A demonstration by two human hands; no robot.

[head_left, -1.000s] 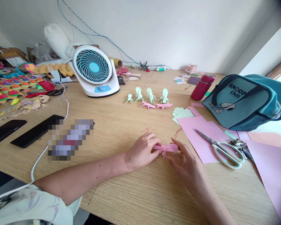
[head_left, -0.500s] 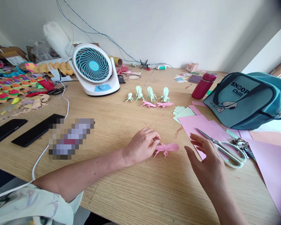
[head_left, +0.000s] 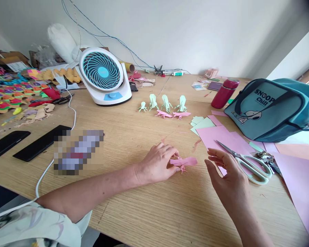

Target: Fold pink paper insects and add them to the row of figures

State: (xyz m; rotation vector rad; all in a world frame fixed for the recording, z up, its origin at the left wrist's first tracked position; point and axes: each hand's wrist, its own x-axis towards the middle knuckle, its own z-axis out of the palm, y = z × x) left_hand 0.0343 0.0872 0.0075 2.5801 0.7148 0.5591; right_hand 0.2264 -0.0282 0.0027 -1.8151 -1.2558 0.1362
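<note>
My left hand (head_left: pixel 158 163) pinches one end of a small pink folded paper figure (head_left: pixel 184 162) that lies on the wooden table (head_left: pixel 144 212). My right hand (head_left: pixel 228 178) hovers just right of the figure with fingers spread and holds nothing; its fingertips are near a pink paper sheet (head_left: pixel 222 137). White-handled scissors (head_left: pixel 244 161) lie on that sheet beside the right hand.
A row of finished green and pink paper figures (head_left: pixel 166 107) stands farther back. A white and blue fan (head_left: pixel 104 77) and its white cable (head_left: pixel 41 178) are to the left, with two black phones (head_left: pixel 23 144). A teal bag (head_left: pixel 273 109) and red bottle (head_left: pixel 222 93) sit at right.
My right hand let go of the pink figure and drew back to the right, fingers opening. My left hand kept hold of the figure's left end.
</note>
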